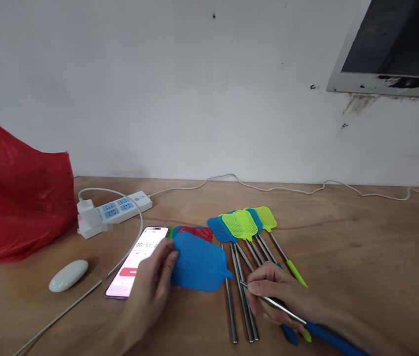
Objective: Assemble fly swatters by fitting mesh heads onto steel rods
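Note:
My left hand (157,272) pinches the edge of a blue fly swatter head (200,264), whose short socket points right. In my right hand (276,291) is a metal rod with a blue handle (330,338), its bare tip (244,284) a short way from that socket and apart from it. Below lie several loose metal rods (241,291). Beyond my right hand, swatters with yellow-green heads (239,225) and blue heads are fanned out on metal stems. A red swatter head (202,233) and a bit of green show behind the blue head.
A lit phone (129,274) with a timer lies by my left hand. Farther left are a white power strip (125,210) with a cable, a white oval object (69,275) and a red plastic bag (20,198). Behind the wooden table (361,247) rises a wall.

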The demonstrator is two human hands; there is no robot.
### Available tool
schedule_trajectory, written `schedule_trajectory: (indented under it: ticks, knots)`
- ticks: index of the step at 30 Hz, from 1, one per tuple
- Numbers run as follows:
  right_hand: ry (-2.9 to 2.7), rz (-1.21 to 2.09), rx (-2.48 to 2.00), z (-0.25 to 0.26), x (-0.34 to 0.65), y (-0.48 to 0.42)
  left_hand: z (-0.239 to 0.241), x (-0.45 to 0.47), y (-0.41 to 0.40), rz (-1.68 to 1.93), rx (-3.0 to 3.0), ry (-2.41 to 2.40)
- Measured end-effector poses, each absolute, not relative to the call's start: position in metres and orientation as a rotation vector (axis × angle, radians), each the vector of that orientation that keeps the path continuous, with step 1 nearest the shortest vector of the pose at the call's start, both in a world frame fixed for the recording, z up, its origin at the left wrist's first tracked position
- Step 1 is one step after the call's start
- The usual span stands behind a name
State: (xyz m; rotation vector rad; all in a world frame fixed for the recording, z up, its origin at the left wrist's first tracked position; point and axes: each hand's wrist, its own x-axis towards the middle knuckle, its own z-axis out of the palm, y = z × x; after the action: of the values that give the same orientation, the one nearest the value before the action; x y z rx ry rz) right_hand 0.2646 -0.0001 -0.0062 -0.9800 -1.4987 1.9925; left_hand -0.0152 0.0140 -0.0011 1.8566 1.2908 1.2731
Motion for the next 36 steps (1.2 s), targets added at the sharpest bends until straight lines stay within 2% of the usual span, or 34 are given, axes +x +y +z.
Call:
schedule_trajectory:
  ticks: [3, 8, 16, 20, 24, 30, 36]
  knots:
    - [-1.480, 1.879, -1.041, -0.011, 0.270, 0.007, 0.003, -0.019, 0.022, 1.302, 1.627, 1.348]
    - [-1.270, 1.686, -1.012, -0.010, 0.268, 0.016, 0.003, -0.013, 0.024, 1.071, 1.535, 1.209]
    - [-1.351, 1.861, -0.989, -0.002, 0.262, 0.002, 0.001, -0.008, 0.016, 0.836, 1.491, 1.142]
    - [-1.415, 1.923, -1.034, -0.007, 0.263, -0.002, -0.001, -0.009, 0.016, 0.843, 1.492, 1.093]
    - [-1.285, 1.753, -1.072, -0.014, 0.264, 0.003, -0.003, -0.012, 0.018, 0.995, 1.489, 1.031]
    - [-1.145, 1.632, -1.124, -0.017, 0.264, 0.012, -0.001, -0.016, 0.011, 1.052, 2.011, 1.194]
    - [-1.168, 1.696, -1.038, -0.017, 0.259, 0.007, -0.005, -0.015, 0.008, 0.962, 2.374, 1.008]
